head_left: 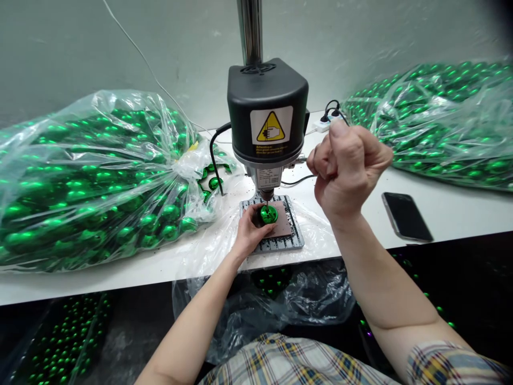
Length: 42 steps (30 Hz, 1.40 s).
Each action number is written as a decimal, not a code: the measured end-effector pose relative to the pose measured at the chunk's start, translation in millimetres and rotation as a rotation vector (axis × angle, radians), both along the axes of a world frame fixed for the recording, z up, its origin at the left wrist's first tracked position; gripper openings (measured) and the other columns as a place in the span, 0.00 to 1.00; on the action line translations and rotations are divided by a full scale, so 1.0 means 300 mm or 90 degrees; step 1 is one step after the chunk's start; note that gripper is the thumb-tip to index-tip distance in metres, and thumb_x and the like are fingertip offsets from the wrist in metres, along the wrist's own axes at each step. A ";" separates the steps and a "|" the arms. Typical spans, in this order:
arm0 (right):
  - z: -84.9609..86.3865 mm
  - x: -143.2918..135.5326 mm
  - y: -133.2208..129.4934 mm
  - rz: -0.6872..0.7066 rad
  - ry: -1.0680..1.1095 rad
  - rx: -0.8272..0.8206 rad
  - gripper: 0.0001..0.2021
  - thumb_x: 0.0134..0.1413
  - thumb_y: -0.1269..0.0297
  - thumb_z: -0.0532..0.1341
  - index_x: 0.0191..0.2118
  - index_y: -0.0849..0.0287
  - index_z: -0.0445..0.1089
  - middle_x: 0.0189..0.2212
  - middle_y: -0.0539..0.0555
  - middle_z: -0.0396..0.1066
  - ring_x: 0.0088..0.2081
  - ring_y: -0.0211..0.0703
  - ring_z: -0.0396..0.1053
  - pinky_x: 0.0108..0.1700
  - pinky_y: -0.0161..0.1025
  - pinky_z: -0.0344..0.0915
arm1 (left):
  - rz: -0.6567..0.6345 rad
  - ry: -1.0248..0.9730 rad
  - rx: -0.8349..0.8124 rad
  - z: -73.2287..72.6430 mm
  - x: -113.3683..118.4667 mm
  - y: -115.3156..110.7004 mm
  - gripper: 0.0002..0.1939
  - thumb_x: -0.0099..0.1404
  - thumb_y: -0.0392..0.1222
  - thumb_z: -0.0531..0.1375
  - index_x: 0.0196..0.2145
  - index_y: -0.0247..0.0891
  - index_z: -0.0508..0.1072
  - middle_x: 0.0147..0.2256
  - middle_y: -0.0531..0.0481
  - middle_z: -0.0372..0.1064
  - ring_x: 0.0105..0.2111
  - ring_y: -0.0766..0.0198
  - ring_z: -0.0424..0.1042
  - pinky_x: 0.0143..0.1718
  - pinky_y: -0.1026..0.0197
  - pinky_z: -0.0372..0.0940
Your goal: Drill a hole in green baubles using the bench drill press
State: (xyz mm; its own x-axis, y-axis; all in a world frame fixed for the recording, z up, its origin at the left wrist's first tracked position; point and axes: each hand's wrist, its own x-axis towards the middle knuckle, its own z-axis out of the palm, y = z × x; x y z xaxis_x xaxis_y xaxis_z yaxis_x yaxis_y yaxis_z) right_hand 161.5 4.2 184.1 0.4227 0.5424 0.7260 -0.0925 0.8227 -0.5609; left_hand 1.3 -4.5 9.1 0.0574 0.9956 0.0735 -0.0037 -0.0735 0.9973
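Under the bit of a black bench drill press point(267, 107), my left hand point(251, 229) grips a shiny green ball point(269, 214) between thumb and fingers. The ball rests on a brownish board point(282, 220) laid on the slotted metal base point(285, 245), with dark specks scattered around. The drill bit's tip meets the top of the ball; whether it has gone in I cannot tell. My right hand point(348, 166) is raised at the drill's right side, its fingers curled round the feed lever, which is mostly hidden by the hand.
Large clear bags of green balls stand at the left point(92, 182) and right point(449, 123). A phone point(406, 216) lies on the white table point(360, 235) at the right. Behind the drill is a power strip point(323, 124). An open plastic bag point(260, 310) hangs below the front edge.
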 end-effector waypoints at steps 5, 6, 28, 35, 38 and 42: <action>-0.049 0.004 -0.020 0.035 -0.003 0.047 0.28 0.60 0.63 0.63 0.17 0.58 0.44 0.13 0.44 0.44 0.16 0.31 0.45 0.22 0.39 0.46 | -0.009 -0.002 0.001 0.001 0.001 -0.002 0.33 0.48 0.39 0.78 0.52 0.41 0.75 0.48 0.44 0.73 0.52 0.51 0.71 0.58 0.50 0.65; -0.055 0.006 -0.024 0.039 -0.010 0.053 0.28 0.59 0.63 0.62 0.17 0.58 0.43 0.13 0.44 0.43 0.16 0.31 0.44 0.22 0.39 0.46 | -0.007 -0.017 -0.007 0.002 0.002 -0.003 0.33 0.47 0.39 0.78 0.51 0.41 0.75 0.48 0.45 0.73 0.52 0.51 0.71 0.58 0.50 0.65; -0.226 0.025 0.015 0.018 -0.094 0.259 0.23 0.55 0.74 0.59 0.18 0.59 0.43 0.13 0.44 0.45 0.16 0.31 0.44 0.22 0.40 0.54 | 0.012 -0.004 0.015 -0.011 0.004 -0.004 0.32 0.47 0.39 0.78 0.50 0.41 0.75 0.48 0.45 0.73 0.51 0.51 0.72 0.59 0.49 0.64; 0.000 -0.010 0.011 0.024 0.056 0.039 0.26 0.61 0.62 0.62 0.15 0.57 0.51 0.12 0.44 0.47 0.15 0.30 0.48 0.20 0.37 0.49 | 0.025 0.055 0.037 0.007 0.021 0.000 0.30 0.51 0.39 0.76 0.51 0.39 0.72 0.47 0.45 0.74 0.48 0.53 0.74 0.53 0.51 0.68; 0.104 -0.009 0.047 0.100 0.062 -0.058 0.25 0.62 0.54 0.63 0.17 0.55 0.56 0.13 0.44 0.50 0.15 0.31 0.49 0.19 0.38 0.50 | 0.094 0.175 0.062 0.055 0.014 -0.074 0.27 0.53 0.39 0.73 0.49 0.39 0.71 0.45 0.45 0.74 0.47 0.53 0.74 0.50 0.52 0.69; 0.133 -0.002 0.075 0.118 0.073 -0.087 0.24 0.63 0.56 0.61 0.17 0.55 0.57 0.13 0.45 0.52 0.15 0.31 0.49 0.17 0.37 0.47 | 0.009 0.413 0.084 0.133 -0.043 -0.286 0.23 0.54 0.40 0.72 0.46 0.40 0.72 0.43 0.46 0.74 0.45 0.51 0.73 0.47 0.50 0.69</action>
